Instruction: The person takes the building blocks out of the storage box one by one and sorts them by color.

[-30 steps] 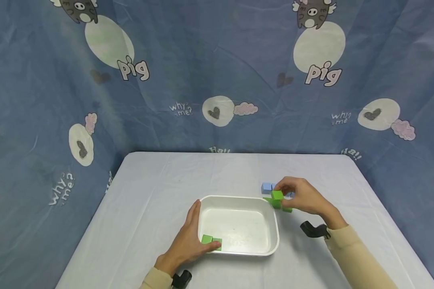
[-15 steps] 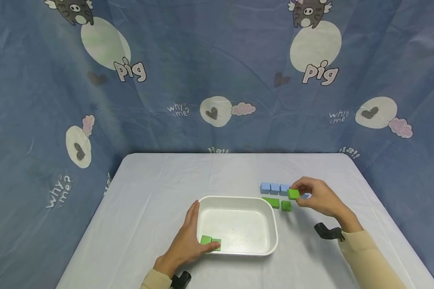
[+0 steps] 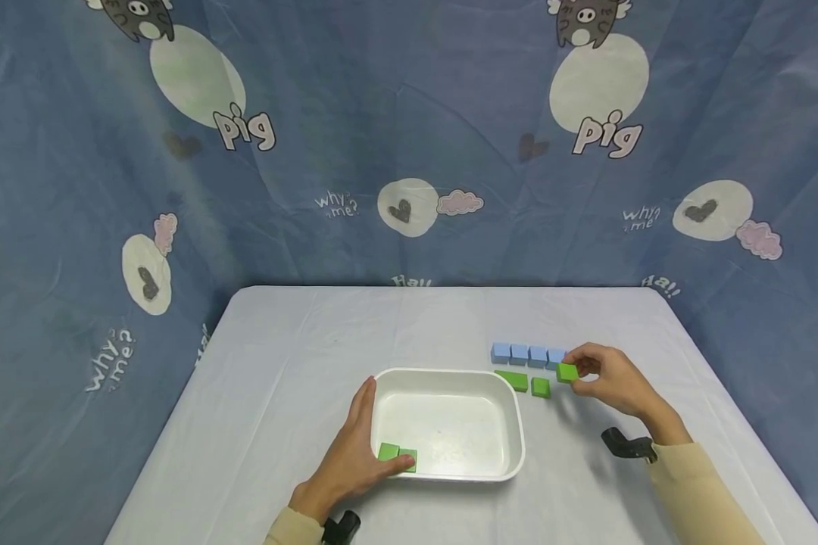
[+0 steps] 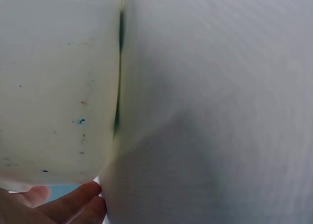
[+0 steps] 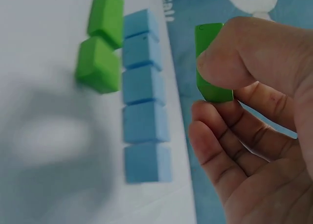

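Observation:
My right hand (image 3: 610, 378) pinches a green block (image 3: 567, 372) between thumb and fingers, raised near the right end of a row of blue blocks (image 3: 518, 354). In the right wrist view the thumb lies across the held block's face. A longer green block (image 3: 511, 381) and a green cube (image 3: 541, 387) lie in front of the blue row. My left hand (image 3: 351, 454) grips the near left corner of a white tray (image 3: 450, 478), thumb over the front rim and fingers along the left side. Two green blocks (image 3: 389, 452) sit inside that corner, partly behind the thumb.
A white-covered table (image 3: 279, 363) carries everything. Behind it hangs a blue printed curtain (image 3: 327, 250), which also runs along the left and right sides. The tray's far right corner is close to the longer green block.
My right hand has carried the green block rightward from above the other green blocks to the right end of the blue row. The left hand and tray have stayed in place.

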A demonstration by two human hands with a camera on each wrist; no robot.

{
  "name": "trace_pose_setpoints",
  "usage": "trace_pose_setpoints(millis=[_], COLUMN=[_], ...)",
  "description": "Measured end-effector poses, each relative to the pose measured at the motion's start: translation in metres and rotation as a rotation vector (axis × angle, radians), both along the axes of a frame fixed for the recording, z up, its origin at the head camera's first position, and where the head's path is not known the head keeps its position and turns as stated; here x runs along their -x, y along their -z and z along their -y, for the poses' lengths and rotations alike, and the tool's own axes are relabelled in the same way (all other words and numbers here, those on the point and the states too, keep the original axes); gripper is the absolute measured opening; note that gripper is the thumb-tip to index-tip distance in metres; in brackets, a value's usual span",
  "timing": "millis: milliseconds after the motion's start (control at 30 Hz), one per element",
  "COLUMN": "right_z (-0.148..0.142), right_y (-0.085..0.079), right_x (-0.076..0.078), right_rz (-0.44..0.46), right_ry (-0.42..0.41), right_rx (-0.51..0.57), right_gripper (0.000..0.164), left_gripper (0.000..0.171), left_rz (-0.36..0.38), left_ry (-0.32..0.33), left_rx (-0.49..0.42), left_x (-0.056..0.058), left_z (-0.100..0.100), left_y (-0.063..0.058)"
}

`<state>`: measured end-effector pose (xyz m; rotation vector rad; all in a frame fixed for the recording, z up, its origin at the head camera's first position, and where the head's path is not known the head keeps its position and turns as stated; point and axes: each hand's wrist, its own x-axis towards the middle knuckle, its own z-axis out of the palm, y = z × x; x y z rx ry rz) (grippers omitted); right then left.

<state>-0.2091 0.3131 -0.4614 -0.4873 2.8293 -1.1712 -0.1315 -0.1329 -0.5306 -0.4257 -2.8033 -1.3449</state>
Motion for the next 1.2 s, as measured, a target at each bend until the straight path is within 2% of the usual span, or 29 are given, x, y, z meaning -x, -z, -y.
trace_pose_setpoints(millis=[267, 767, 1200], right_z=[-0.007, -0.005, 0.001], right_y=[0.023, 0.05, 0.055], right_x=[0.0, -0.002, -0.003], right_rz=[0.02, 0.06, 0.07], right_ry=[0.028, 0.078, 0.097], right_rx=[-0.017, -0.056, -0.108], right_gripper=[0.033, 0.038, 0.037], left_gripper=[0.137, 0.136, 0.136], left_rz=[-0.007, 0.002, -0.016], left_ry=[0.003, 0.001, 0.007], left_rx=[0.008, 0.01, 0.017], left_x=[0.001, -0.001, -0.001], left_z=[0.0, -0.001, 0.0], left_y=[-0.003, -0.003, -0.002])
